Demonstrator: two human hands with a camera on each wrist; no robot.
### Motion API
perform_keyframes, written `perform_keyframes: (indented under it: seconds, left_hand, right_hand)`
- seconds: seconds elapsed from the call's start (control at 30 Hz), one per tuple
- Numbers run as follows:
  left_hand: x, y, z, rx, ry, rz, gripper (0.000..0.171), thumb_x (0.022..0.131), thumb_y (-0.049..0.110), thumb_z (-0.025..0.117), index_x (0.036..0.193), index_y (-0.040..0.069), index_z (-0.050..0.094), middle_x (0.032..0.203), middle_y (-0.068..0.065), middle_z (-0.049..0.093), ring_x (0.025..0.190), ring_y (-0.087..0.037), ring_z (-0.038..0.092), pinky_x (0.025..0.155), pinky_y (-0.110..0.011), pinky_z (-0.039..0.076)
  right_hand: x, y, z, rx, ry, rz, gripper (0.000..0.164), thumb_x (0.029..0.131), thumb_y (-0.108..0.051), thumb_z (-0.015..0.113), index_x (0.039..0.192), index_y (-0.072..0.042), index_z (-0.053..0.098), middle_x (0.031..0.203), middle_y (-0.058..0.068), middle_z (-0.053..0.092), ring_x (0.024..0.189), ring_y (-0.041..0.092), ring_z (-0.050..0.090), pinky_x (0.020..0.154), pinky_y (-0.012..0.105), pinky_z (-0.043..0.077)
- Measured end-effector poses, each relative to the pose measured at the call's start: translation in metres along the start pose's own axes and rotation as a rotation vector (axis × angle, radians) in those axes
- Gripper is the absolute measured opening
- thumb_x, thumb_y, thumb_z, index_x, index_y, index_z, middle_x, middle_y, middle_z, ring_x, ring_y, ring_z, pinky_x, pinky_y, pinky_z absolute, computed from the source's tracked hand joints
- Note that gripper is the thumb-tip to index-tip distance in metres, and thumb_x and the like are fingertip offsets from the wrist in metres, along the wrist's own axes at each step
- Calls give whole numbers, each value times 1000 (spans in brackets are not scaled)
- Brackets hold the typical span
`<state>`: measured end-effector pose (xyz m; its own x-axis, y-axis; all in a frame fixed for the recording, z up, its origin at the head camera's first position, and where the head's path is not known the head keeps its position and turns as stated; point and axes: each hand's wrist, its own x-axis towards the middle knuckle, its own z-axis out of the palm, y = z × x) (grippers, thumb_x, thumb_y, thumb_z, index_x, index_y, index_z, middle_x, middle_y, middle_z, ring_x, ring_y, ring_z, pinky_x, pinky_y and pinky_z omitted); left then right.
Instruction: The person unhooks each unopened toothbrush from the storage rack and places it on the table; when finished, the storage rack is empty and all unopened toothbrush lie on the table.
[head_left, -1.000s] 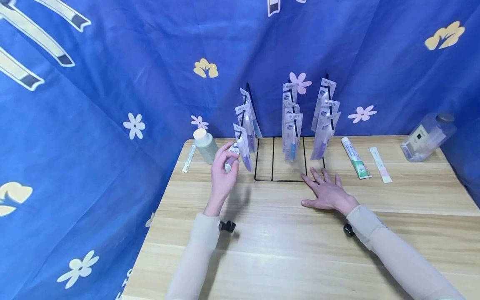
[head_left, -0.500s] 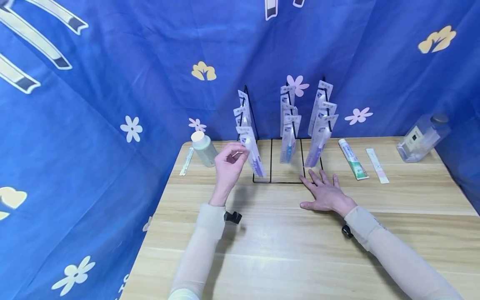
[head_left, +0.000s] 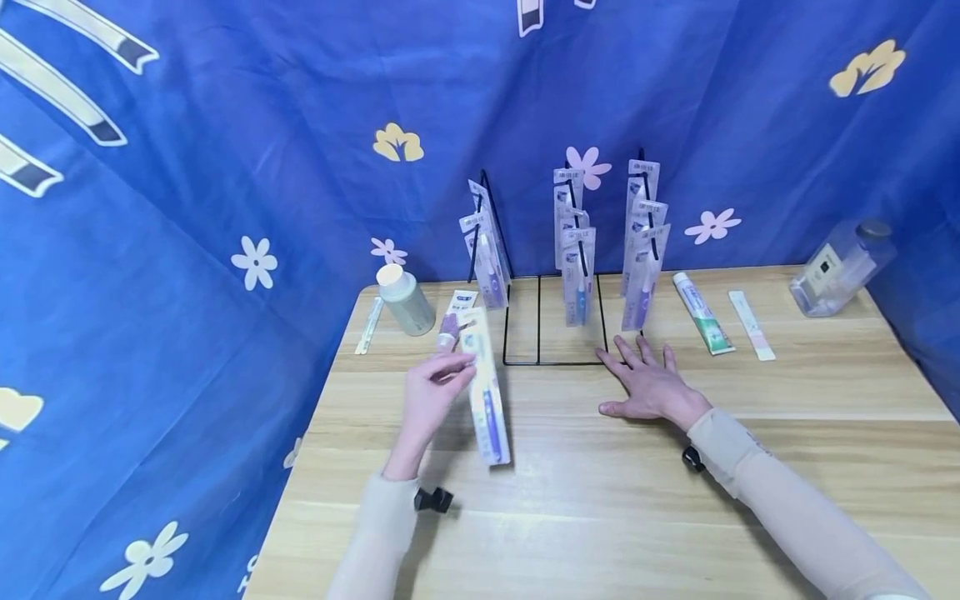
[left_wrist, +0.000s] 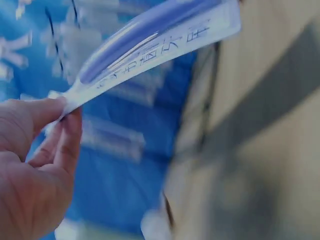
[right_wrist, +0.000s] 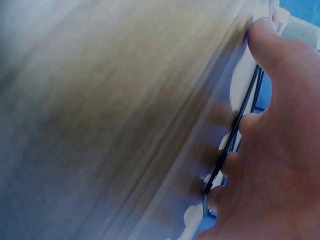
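Observation:
My left hand (head_left: 433,390) pinches a packaged toothbrush (head_left: 489,408) by its side, between thumb and fingertips. The pack is clear and white with a purple handle, tilted over the table in front of the black wire rack (head_left: 558,364). In the left wrist view, thumb and fingers grip one edge of the pack (left_wrist: 165,47). My right hand (head_left: 651,385) lies with fingers spread at the rack's front right corner. In the right wrist view its fingertips reach over the front wire (right_wrist: 225,150). More toothbrush packs (head_left: 580,279) hang from the rack's three hook arms.
A grey-green bottle with white cap (head_left: 407,302), a slim packet (head_left: 369,325) and a white-and-purple tube (head_left: 448,332) lie left of the rack. On its right are a toothpaste tube (head_left: 703,312), another slim packet (head_left: 752,327) and a clear bottle (head_left: 832,279). Blue cloth (head_left: 315,167) hangs behind.
My left hand has taken the front toothbrush pack off the left hook arm and brought it toward the table's front. My right hand has stayed on the rack's corner.

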<state>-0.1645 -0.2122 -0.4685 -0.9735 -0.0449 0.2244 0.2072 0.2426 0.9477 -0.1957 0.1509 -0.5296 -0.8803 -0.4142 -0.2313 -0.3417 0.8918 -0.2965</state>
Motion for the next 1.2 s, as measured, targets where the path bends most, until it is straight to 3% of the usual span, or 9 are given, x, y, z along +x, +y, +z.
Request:
perform_keyframes:
  seconds: [0.1,0.2,0.3,0.43,0.53,0.67,0.83,1.03,1.2]
  left_hand:
    - [-14,-21,-26,40,71,-176,23,82,-5,78,105,-3,77,105,-20,76,84,-12,73,76,-21,61]
    - [-28,-36,-46,77,107,-309,25,82,-7,77,108,-4,76,102,-19,76,78,-9,71,70,-19,60]
    - [-37,-45,-57,132,92,-383,26,83,-7,76,109,-2,76,101,-20,76,75,-8,70,67,-19,59]
    - [-43,-53,-62,208,42,-408,25,82,-6,77,107,0,77,99,-20,76,75,-12,68,66,-21,59]
    - [-44,-57,-62,300,8,-381,24,80,-6,78,103,1,78,94,-18,76,72,-11,66,63,-20,57]
    - [-44,-59,-62,457,-21,-285,24,77,-4,81,99,2,79,86,-14,76,68,-10,66,59,-19,54]
    - [-47,-57,-61,588,-32,-222,27,75,0,84,101,5,80,91,-14,70,78,-18,67,67,-21,53]
    - [-38,-49,-64,584,19,-178,28,77,2,84,104,5,78,100,-14,63,88,-23,61,76,-23,51]
    - [4,-23,-49,471,93,16,19,83,2,79,101,2,75,106,-15,68,96,-28,66,79,-35,60]
  right_hand:
    - [0,-1,-3,0,0,2,100,85,-71,65,164,-27,20,171,18,7,154,54,0,113,82,-1]
    - [0,-1,-5,0,-4,0,100,85,-70,65,164,-27,20,171,18,6,154,54,-1,113,82,-2]
    - [0,-1,-8,3,-7,-1,101,85,-70,65,164,-27,19,172,17,5,154,53,-1,113,82,-3]
    - [1,0,-8,5,-3,1,101,85,-71,65,164,-27,19,172,17,5,154,54,-1,113,82,-3]
    - [1,1,-7,0,-4,4,102,85,-72,64,164,-27,18,172,17,6,154,54,-1,113,82,-3]
    - [0,1,-6,6,-4,6,102,85,-72,64,164,-28,18,172,17,6,154,54,-1,113,82,-3]
    - [0,2,-3,19,-1,9,101,85,-72,64,164,-28,19,172,17,6,154,55,0,113,82,-4]
    - [1,1,-1,21,5,6,101,85,-73,64,164,-29,19,172,16,6,155,53,0,113,82,-3]
    - [0,1,1,20,-3,8,102,85,-72,64,164,-28,19,172,17,6,154,54,-1,113,82,-4]
